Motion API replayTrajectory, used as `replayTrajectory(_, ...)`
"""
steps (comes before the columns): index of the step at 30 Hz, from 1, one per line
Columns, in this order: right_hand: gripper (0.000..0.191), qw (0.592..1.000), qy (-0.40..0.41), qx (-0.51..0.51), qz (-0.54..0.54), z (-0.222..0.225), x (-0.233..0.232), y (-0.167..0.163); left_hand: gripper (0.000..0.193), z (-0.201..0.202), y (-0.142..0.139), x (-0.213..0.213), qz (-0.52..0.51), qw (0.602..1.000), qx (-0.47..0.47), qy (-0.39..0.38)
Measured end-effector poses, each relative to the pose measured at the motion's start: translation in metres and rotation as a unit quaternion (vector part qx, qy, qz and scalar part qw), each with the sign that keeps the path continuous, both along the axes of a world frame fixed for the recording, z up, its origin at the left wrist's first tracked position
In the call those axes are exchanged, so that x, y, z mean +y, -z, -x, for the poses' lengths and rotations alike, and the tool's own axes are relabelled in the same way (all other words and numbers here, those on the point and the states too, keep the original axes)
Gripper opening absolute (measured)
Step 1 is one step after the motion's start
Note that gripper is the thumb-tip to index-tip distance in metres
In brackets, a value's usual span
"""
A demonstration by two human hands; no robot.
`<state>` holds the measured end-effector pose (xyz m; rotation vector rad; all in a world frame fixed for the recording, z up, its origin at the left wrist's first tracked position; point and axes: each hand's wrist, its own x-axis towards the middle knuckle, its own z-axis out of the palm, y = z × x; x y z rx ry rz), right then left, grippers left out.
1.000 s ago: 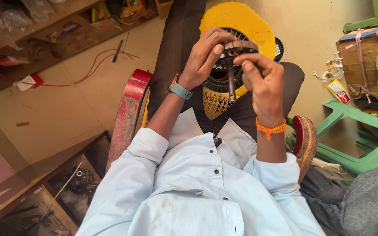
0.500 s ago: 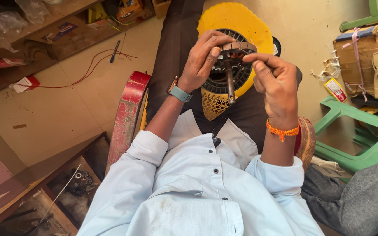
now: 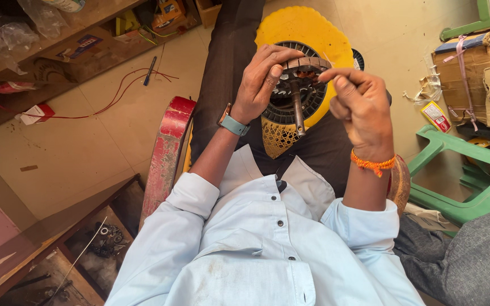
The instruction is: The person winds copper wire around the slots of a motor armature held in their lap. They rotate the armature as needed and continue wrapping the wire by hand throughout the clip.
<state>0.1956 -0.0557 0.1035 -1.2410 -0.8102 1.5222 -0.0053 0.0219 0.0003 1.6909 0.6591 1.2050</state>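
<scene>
Motor rotor (image 3: 300, 85) gripped at its rim by my closed left hand (image 3: 263, 79), right hand (image 3: 361, 105) pinching its far edge, shaft hanging free between them.

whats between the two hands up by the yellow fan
In the head view, a round ribbed motor part with a metal shaft pointing down. The left hand grips its rim; the right hand pinches at its other edge.

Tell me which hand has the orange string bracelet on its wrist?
The right hand wears the orange thread bracelet. The left hand, gripping the round metal motor part, has a teal-strapped watch instead.
</scene>
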Motion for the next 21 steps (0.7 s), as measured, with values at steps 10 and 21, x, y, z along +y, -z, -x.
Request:
replayTrajectory(10,0.021,0.875,-0.01,-0.474,-0.099,0.025,-0.025,0.015,0.039,-0.004,0.007,-0.001,-0.005,1.0,0.014,-0.027)
replayTrajectory(21,0.04,0.824,0.04,-0.546,-0.146,0.041,-0.053,0.036,0.054,-0.011,-0.009,0.0,-0.006,0.996,0.055,-0.073)
